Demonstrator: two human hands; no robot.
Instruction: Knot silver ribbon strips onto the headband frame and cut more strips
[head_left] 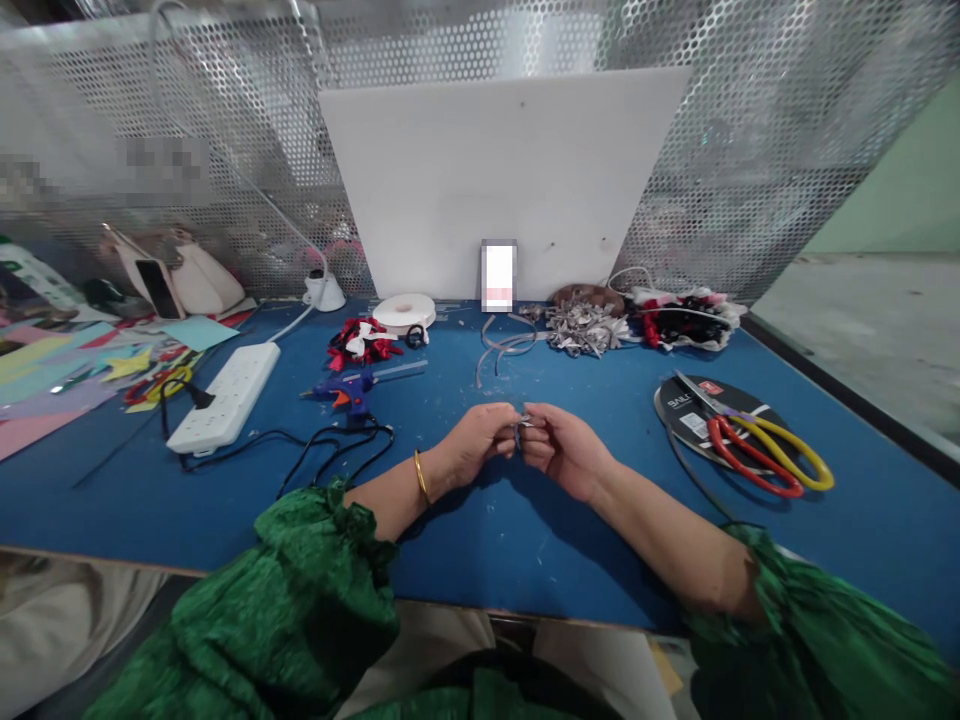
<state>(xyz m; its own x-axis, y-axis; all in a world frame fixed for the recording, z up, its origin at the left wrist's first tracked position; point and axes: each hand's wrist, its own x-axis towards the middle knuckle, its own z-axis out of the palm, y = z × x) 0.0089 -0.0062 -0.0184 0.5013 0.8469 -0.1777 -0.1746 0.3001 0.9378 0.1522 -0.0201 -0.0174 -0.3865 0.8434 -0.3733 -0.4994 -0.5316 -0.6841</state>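
My left hand (pixel 482 438) and my right hand (pixel 564 447) meet above the middle of the blue table, fingertips almost touching. Both are closed in a pinch on a small piece of grey ribbon (pixel 524 421), most of it hidden by the fingers. Just beyond them lie loose grey ribbon strips (pixel 513 347). A heap of grey ribbon bows (pixel 589 330) sits behind and to the right. Left of my left hand, a blue glue gun (pixel 349 391) with an orange trigger rests on its side.
Scissors (pixel 772 455) with red and yellow handles lie across a black ribbon spool (pixel 679 410) at right. A white power strip (pixel 225 400) and black cable occupy the left. Red and white bows (pixel 360 345), a white ribbon roll (pixel 405 311) and a white board (pixel 502 170) stand behind.
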